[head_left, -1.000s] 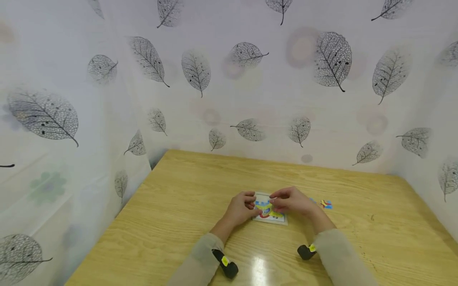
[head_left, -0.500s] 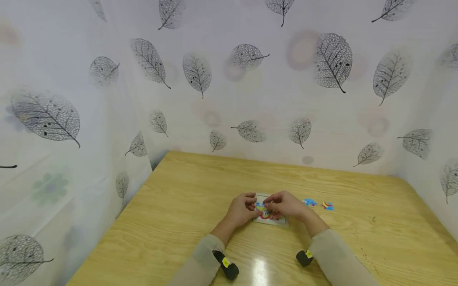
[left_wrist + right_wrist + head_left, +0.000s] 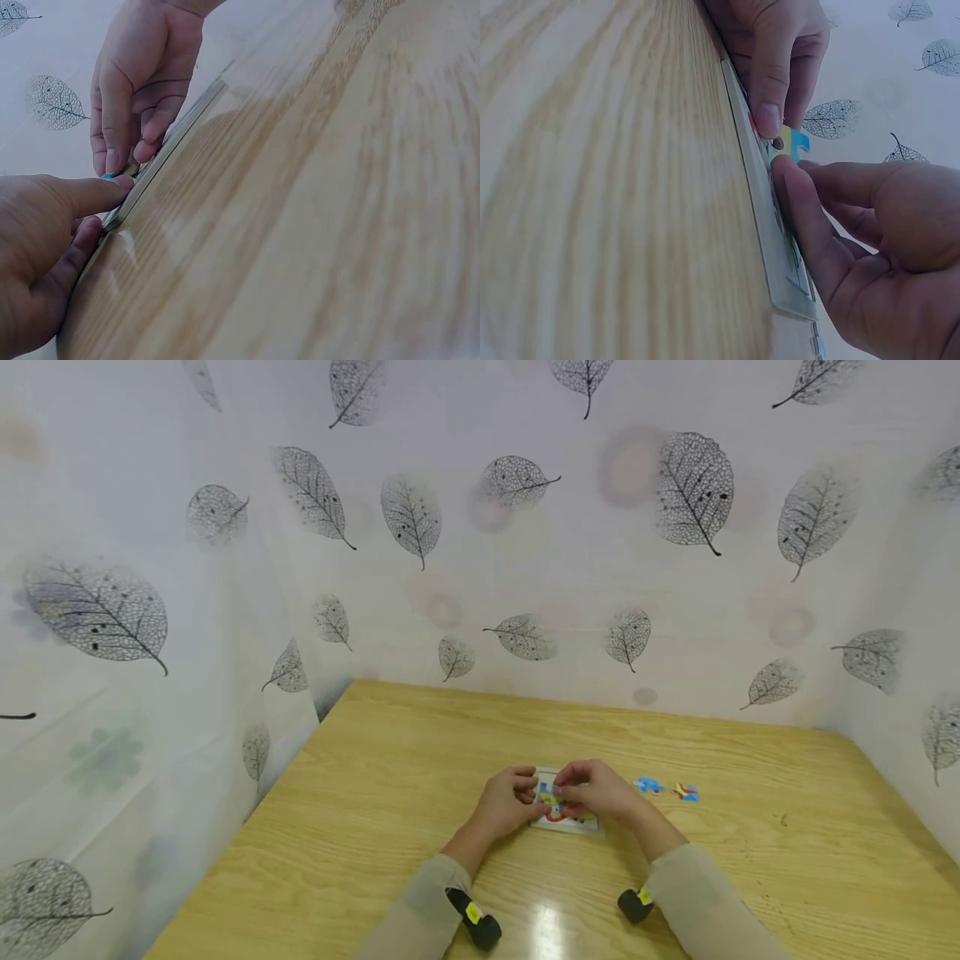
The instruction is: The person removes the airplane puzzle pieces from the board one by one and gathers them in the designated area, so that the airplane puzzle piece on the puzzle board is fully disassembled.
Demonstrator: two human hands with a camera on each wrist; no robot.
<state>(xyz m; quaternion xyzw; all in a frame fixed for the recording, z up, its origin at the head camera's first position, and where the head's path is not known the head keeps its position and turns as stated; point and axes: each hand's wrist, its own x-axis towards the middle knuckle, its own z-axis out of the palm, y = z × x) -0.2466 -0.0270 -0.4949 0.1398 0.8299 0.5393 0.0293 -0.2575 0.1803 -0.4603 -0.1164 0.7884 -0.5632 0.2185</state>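
Observation:
A small puzzle board with a pale frame and a yellow, red and blue picture lies flat on the wooden table. My left hand holds it by the left side, thumb over the frame and fingers at the edge. My right hand bends over the board and pinches a yellow and blue puzzle piece. In the right wrist view that piece stands tilted up from the board, between the two thumbs. The left wrist view shows the left thumb right beside the right fingertips. Much of the picture is hidden under the hands.
Two loose puzzle pieces lie right of the board: a blue one and a red, yellow and blue one. A leaf-patterned curtain hangs behind the table and at both sides.
My right hand has moved left, farther over the board, and the blue loose piece has come out from behind it. My left hand has stayed at the board's left edge.

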